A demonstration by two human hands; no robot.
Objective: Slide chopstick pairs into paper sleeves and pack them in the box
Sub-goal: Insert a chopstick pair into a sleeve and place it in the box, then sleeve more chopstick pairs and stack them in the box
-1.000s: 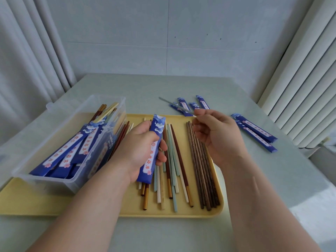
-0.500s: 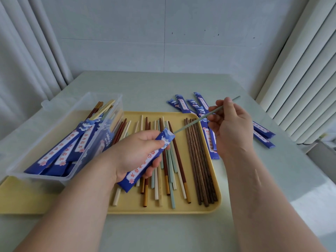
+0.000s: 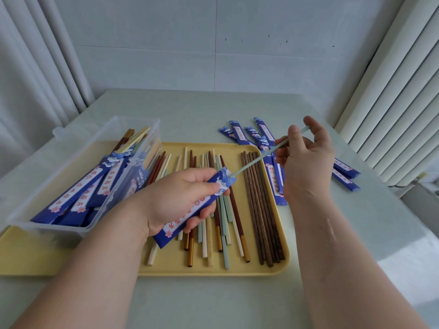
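**Mint stick tip at sleeve mouth, both on one diagonal**

L hand (image 3: 175,200) grips a blue paper sleeve (image 3: 199,202) over the middle of the yellow tray (image 3: 261,269). Fingers wrap under it, thumb on top near the mouth. Sleeve's long axis runs from near-left to far-right, w/ the open end pointing far-right and tilted up. It is flat and printed w/ white wave shapes, a white strip w/ red characters and a pink flower at the closed end.

R hand (image 3: 306,162) pinches the far end of a mint-green chopstick (image 3: 256,159) betw. thumb and index; other fingers are loosely curled. The stick is thin, straight and matte, on the same diagonal as the sleeve, w/ its narrow tip just inside the mouth. Can't tell if it's one stick or two.

Under the hands, loose chopsticks (image 3: 213,233) lie lengthwise on the tray: cream, mint and red-brown, some w/ gold ends. A row of dark wood-grain chopsticks (image 3: 261,210) lies to their right.

Clear plastic box (image 3: 140,119) sits on the tray's left part, w/ sleeved pairs (image 3: 78,193) leaning inside, stick ends pointing far-right. Empty sleeves (image 3: 249,136) are fanned on the pale table (image 3: 190,110) beyond the tray, partly hidden by the R hand. One sleeve (image 3: 276,184) lies beside the tray's right rim, and two more (image 3: 344,174) lie further right. Pleated white curtains (image 3: 35,67) flank both sides.
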